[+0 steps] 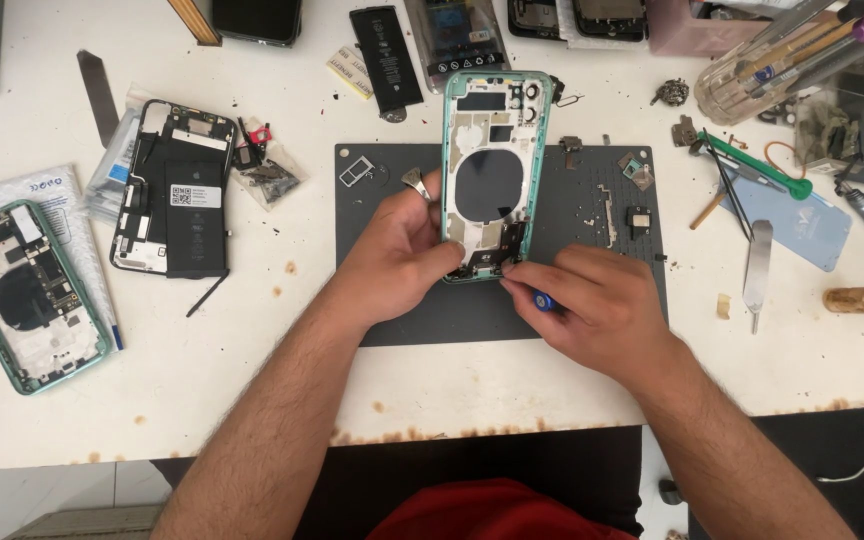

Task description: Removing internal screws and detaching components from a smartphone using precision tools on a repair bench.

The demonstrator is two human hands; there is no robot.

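Two hands at work over a dark grey mat (pixel 392 310) near the tabletop's (pixel 252 400) front edge. Left hand (pixel 397 255) curled around the lower left side of a green-framed phone housing (pixel 495 170), steadying it flat on the mat, thumb pressed at the bottom corner. Right hand (pixel 592 300) closed in a pinch around a small blue-handled screwdriver (pixel 542 300), tip aimed at the housing's lower end near the bottom assembly. Housing open and face-up, lying lengthwise toward the tabletop's rear edge; round charging coil and some flat cables in place, but no battery and no main board visible inside, so judged a partly stripped or partly rebuilt shell, with work at the bottom end in progress and much left either way. Loose small parts and screws scattered on the mat's right half. Toward the left edge, a second green housing (pixel 27 295) with its board fitted, and beside it a black phone body (pixel 177 190) with battery showing. Along the rear edge, a loose black battery (pixel 385 58). Toward the right edge, a green plastic pry tool (pixel 757 165), a metal spatula (pixel 757 265) and a pale blue back panel (pixel 802 225).
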